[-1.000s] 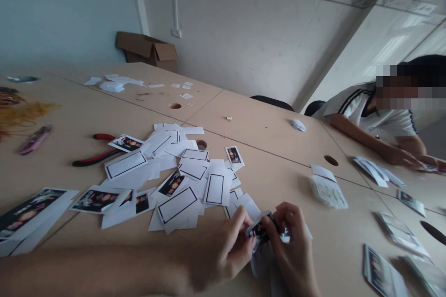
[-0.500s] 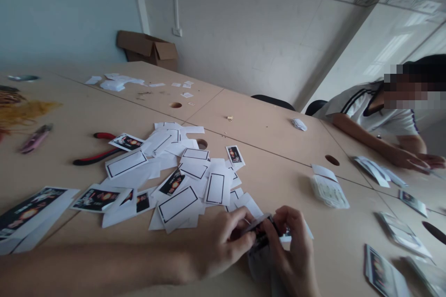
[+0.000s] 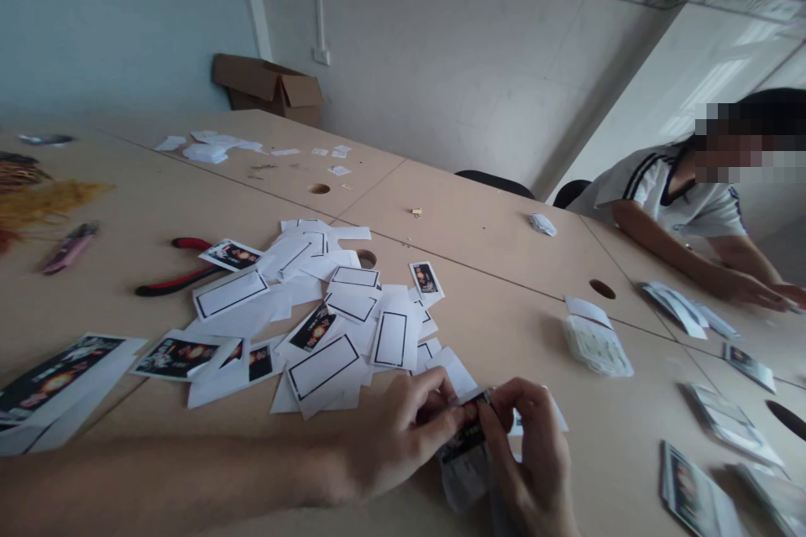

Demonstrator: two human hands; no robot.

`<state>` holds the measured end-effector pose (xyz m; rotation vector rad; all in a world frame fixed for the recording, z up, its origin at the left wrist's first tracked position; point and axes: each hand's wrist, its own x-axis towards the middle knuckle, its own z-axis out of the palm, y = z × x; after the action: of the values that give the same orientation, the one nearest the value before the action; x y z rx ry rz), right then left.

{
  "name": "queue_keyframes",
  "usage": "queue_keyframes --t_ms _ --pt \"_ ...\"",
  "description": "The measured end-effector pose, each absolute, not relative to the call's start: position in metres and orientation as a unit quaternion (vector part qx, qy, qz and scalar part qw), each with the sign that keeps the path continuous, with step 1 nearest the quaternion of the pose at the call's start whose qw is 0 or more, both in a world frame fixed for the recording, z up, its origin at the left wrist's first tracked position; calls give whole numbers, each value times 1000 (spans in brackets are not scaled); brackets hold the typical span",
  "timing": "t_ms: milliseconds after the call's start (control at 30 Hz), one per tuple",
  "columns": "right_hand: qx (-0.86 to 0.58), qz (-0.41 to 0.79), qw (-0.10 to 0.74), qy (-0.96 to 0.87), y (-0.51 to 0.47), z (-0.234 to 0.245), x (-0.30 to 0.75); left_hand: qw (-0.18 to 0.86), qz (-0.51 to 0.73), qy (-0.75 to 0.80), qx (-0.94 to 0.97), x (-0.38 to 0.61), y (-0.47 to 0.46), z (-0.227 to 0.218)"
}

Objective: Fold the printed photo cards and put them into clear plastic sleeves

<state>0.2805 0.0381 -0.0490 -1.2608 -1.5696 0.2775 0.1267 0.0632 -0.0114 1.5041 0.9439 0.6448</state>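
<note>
My left hand (image 3: 406,432) pinches the left side of a small clear plastic bag with a black printed card (image 3: 464,446) along its top. From the other side, my right hand (image 3: 535,449) grips the same card, its thumb lying on the printed face. The bag's cloudy lower part hangs below my fingers, and its far edge is hidden behind them. Just beyond my hands spreads a loose pile of white cards (image 3: 324,369), some with black outlines and some with dark printed pictures. Part of another card (image 3: 555,409) shows behind my right hand.
Red-and-black-handled pliers (image 3: 176,285) and a pink cutter (image 3: 70,248) lie at left. Finished-looking bagged cards (image 3: 696,491) and a stack of clear bags (image 3: 598,346) are at right. Across the table a person (image 3: 673,193) works with both hands. A cardboard box (image 3: 268,88) stands behind.
The card's raised pale edge has come down between my fingers, and more of its dark printed face shows. Both hands stay nearly in place. The other person's hands have shifted slightly.
</note>
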Motion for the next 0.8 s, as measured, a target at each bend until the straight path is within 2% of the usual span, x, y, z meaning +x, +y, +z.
queue_keyframes --t_ms 133,333,800 --pt "-545 165 562 -601 36 -48 275 592 264 407 644 127 63 -11" --pt "-547 207 571 -575 33 -43 271 603 262 407 635 127 64 -7" --pt "-519 244 612 -545 31 -41 268 621 286 410 604 126 70 -9"
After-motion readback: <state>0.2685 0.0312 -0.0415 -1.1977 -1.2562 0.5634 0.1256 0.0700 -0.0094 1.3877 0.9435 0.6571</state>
